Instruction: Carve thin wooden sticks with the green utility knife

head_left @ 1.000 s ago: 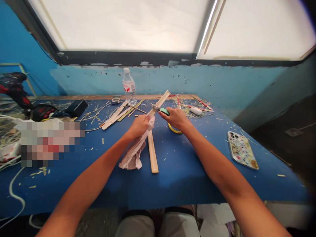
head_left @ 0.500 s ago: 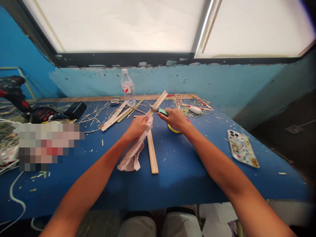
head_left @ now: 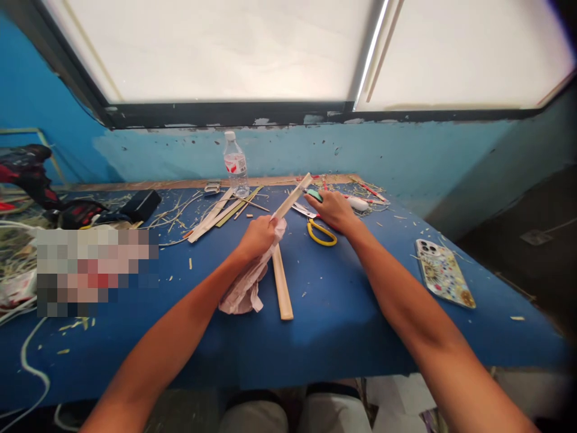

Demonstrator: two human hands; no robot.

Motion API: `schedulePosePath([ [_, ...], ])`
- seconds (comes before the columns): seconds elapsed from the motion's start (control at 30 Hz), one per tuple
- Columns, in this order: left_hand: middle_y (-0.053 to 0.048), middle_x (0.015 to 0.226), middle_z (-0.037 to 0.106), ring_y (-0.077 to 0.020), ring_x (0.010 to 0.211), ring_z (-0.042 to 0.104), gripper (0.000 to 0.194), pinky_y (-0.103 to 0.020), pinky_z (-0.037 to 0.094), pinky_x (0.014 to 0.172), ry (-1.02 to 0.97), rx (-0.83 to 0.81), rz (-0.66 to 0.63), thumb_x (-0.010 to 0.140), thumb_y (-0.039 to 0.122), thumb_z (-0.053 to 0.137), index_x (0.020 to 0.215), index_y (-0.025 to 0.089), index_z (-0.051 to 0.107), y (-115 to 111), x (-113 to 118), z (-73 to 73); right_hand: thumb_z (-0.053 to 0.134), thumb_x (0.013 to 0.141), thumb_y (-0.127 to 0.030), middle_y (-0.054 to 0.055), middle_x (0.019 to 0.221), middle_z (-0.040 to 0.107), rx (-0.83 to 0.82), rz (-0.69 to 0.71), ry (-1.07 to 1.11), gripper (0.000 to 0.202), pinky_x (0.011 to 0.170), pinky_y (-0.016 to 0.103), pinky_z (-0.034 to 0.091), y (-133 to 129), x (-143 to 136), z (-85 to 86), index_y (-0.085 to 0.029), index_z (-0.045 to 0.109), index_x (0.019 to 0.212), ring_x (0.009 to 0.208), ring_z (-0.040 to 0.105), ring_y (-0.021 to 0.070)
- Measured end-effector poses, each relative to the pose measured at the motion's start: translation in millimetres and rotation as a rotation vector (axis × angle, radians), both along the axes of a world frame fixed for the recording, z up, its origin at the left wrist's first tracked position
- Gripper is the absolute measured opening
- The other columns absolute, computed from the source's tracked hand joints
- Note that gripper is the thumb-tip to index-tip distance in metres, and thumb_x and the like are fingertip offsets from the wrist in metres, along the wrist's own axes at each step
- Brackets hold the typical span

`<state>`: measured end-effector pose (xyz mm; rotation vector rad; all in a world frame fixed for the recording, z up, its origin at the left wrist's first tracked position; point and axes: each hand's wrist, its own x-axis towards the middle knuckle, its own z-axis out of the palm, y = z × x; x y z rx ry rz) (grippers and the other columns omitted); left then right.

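Note:
My left hand (head_left: pixel 259 239) is closed round the lower part of a pale bamboo strip (head_left: pixel 292 198) that slants up to the right. Crumpled pinkish paper (head_left: pixel 246 288) hangs from the same hand. My right hand (head_left: pixel 335 210) grips a small green-handled tool (head_left: pixel 314 195) at the strip's upper end; the tool's tip is too small to make out. Below the hands, a second pale strip (head_left: pixel 282 288) lies on the blue table. Scissors with a yellow handle loop (head_left: pixel 322 233) lie under and beside my right hand, their blades pointing up-left.
A water bottle (head_left: pixel 236 165) stands at the back, beside loose bamboo strips (head_left: pixel 214 213). A phone in a flowered case (head_left: pixel 445 273) lies at the right. A power drill (head_left: pixel 29 180), cables and shavings fill the left. A white object (head_left: pixel 358 203) sits among back shavings.
My right hand and the green-handled tool have slid up and right along the strip to its far end. More of the scissors shows. My left hand keeps its hold, slightly shifted right.

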<state>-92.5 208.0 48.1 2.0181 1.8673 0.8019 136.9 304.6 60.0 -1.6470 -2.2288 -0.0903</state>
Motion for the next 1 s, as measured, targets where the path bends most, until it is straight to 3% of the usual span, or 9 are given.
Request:
schedulePosePath([
  [0.17,-0.013,0.084,0.071,-0.0221,0.076,0.060,0.040,-0.032,0.037,0.072,0.000,-0.006,0.033,0.101,0.032,0.040,0.082,0.016,0.071,-3,-5,-0.6,0.032,0.098,-0.078,0.015,0.089,0.075,-0.021,0.115,-0.043,0.073,0.062,0.031,0.031,-8,-8,-6.7,-0.018,0.073,0.095,0.078,0.067,0.0257],
  [0.33,-0.013,0.086,0.071,-0.0211,0.077,0.059,0.042,-0.032,0.036,0.071,0.033,-0.046,-0.040,0.101,0.034,0.039,0.080,0.015,0.070,-6,-2,1.8,0.033,0.099,-0.076,0.019,0.097,0.076,-0.043,0.019,-0.028,0.073,0.068,0.032,0.039,14,6,-4.6,-0.016,0.076,0.100,0.086,0.069,0.0289],
  [0.43,-0.011,0.082,0.070,-0.0195,0.075,0.057,0.040,-0.031,0.035,0.069,-0.004,-0.045,-0.077,0.100,0.035,0.041,0.075,0.016,0.067,-9,-2,5.5,0.033,0.099,-0.075,0.023,0.105,0.076,-0.076,-0.113,0.022,0.075,0.076,0.035,0.044,36,40,-5.9,-0.014,0.077,0.106,0.095,0.070,0.0328],
  [0.53,-0.006,0.072,0.065,-0.0172,0.066,0.053,0.040,-0.030,0.034,0.064,-0.151,-0.067,-0.090,0.098,0.039,0.043,0.070,0.018,0.062,-9,-8,11.1,0.034,0.101,-0.070,0.030,0.117,0.072,-0.139,-0.385,0.105,0.077,0.084,0.040,0.048,49,74,-10.4,-0.007,0.076,0.116,0.108,0.069,0.0366],
  [0.63,-0.003,0.066,0.059,-0.0154,0.061,0.050,0.038,-0.029,0.033,0.059,-0.311,-0.112,-0.062,0.096,0.041,0.046,0.066,0.018,0.056,-5,-16,12.7,0.038,0.099,-0.072,0.032,0.124,0.069,-0.188,-0.483,0.149,0.079,0.090,0.043,0.048,47,82,-11.4,-0.005,0.073,0.124,0.116,0.067,0.0395],
  [0.77,-0.001,0.063,0.053,-0.0139,0.058,0.046,0.038,-0.028,0.033,0.056,-0.488,-0.120,-0.031,0.092,0.047,0.052,0.068,0.018,0.056,4,-20,4.7,0.035,0.096,-0.078,0.029,0.114,0.073,-0.153,-0.375,0.184,0.082,0.084,0.040,0.048,30,52,-5.4,-0.008,0.075,0.116,0.107,0.069,0.0391],
  [0.9,0.000,0.059,0.050,-0.0126,0.056,0.043,0.040,-0.027,0.034,0.055,-0.586,-0.098,-0.052,0.088,0.052,0.058,0.067,0.018,0.057,10,-19,-4.8,0.035,0.097,-0.077,0.019,0.094,0.075,-0.159,-0.119,0.244,0.071,0.071,0.034,0.041,9,23,1.4,-0.017,0.072,0.088,0.088,0.068,0.0305],
  [1.0,0.000,0.060,0.050,-0.0122,0.058,0.042,0.042,-0.027,0.033,0.055,-0.599,-0.074,-0.066,0.088,0.054,0.059,0.067,0.018,0.057,12,-18,-8.5,0.040,0.095,-0.079,0.011,0.082,0.071,-0.086,-0.016,0.372,0.065,0.064,0.031,0.035,-4,12,5.4,-0.020,0.064,0.081,0.075,0.061,0.0238],
])
